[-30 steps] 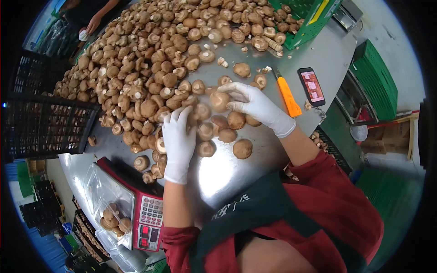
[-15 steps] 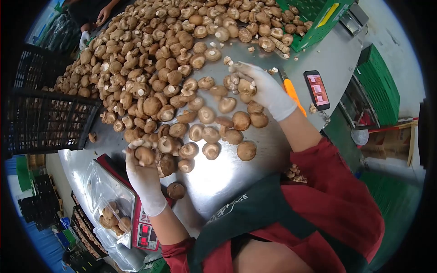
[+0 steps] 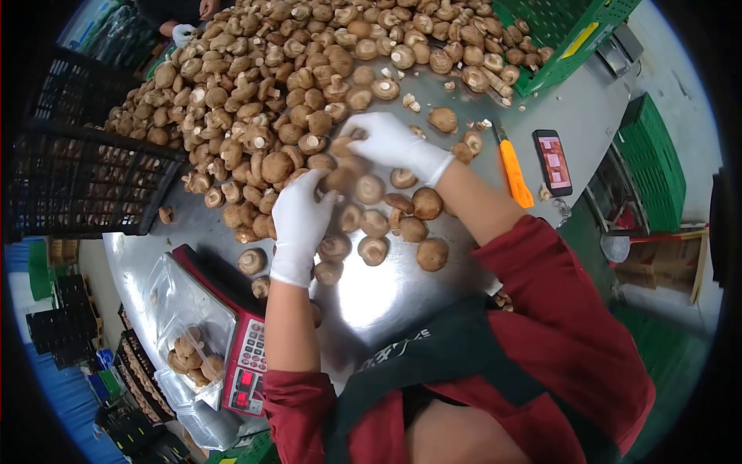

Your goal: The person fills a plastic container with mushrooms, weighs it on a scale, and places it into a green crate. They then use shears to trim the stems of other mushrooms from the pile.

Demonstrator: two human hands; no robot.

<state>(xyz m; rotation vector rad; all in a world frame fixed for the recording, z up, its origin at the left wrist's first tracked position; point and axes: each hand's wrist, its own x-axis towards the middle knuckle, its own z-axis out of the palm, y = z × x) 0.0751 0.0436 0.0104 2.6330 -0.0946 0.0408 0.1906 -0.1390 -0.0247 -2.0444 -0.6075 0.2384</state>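
Observation:
Both my hands wear white gloves and work close together at the near edge of a large heap of shiitake mushrooms [image 3: 239, 116]. My left hand [image 3: 300, 224] has its thumb and fingers around a brown shiitake mushroom [image 3: 337, 181], which is blurred. Just above and to the right, my right hand [image 3: 386, 143] curls its fingers over another shiitake mushroom [image 3: 342, 145]. Several loose mushrooms lie under and beside the hands, such as a cap [image 3: 427, 203] and an upturned one [image 3: 372, 250] on the metal table [image 3: 410, 301].
An orange-handled knife [image 3: 513, 166] and a phone [image 3: 553, 162] lie on the right. A red scale [image 3: 249, 348] bears a plastic tray with mushrooms [image 3: 189, 357]. A black crate [image 3: 85, 185] stands left, a green crate [image 3: 572, 46] far right. Another person's gloved hand [image 3: 184, 33] is at the back.
My right hand has moved left from near the knife, and mushrooms now lie where it was. My left hand has moved up and right, away from mushrooms near the scale. The view has shifted slightly.

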